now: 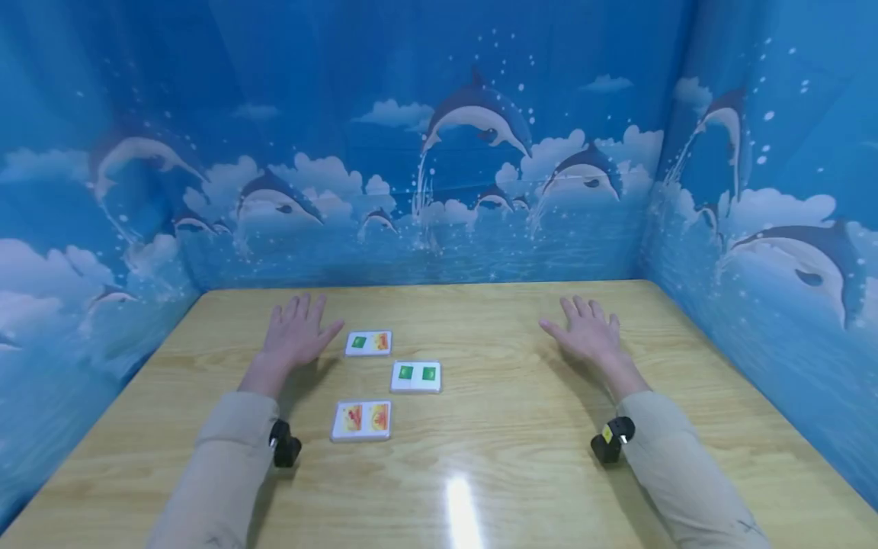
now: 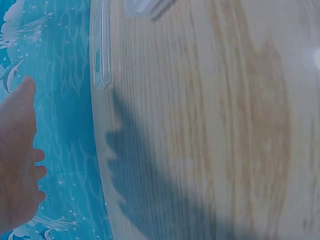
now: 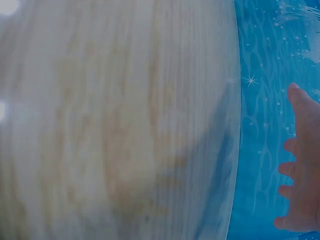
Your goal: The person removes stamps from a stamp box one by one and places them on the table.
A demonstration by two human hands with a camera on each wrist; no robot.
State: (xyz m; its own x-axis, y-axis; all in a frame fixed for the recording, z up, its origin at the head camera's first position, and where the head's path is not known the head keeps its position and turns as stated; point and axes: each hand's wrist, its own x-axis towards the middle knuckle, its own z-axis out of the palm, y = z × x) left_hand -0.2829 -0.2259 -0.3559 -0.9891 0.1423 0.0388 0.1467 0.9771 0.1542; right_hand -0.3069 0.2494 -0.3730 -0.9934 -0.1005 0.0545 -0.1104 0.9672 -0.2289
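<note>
Three flat white-edged pieces lie on the wooden table in the head view. The far one [image 1: 369,343] carries one green square and one orange picture. The middle one [image 1: 415,377] has two green squares, and the near one [image 1: 361,421] has two orange pictures. Left of the far piece, my left hand [image 1: 296,335] hovers with fingers spread, holding nothing. Over on the right side my right hand [image 1: 586,332] is likewise spread above the table and holds nothing. In the left wrist view, part of the left hand [image 2: 17,160] shows, with its shadow falling on the wood.
A blue curtain [image 1: 329,91] printed with dolphins and clouds stands behind the wooden table [image 1: 494,435] and along its sides. Each beige sleeve has a small black camera at the wrist, such as the left camera [image 1: 284,446]. Light glares off the near tabletop.
</note>
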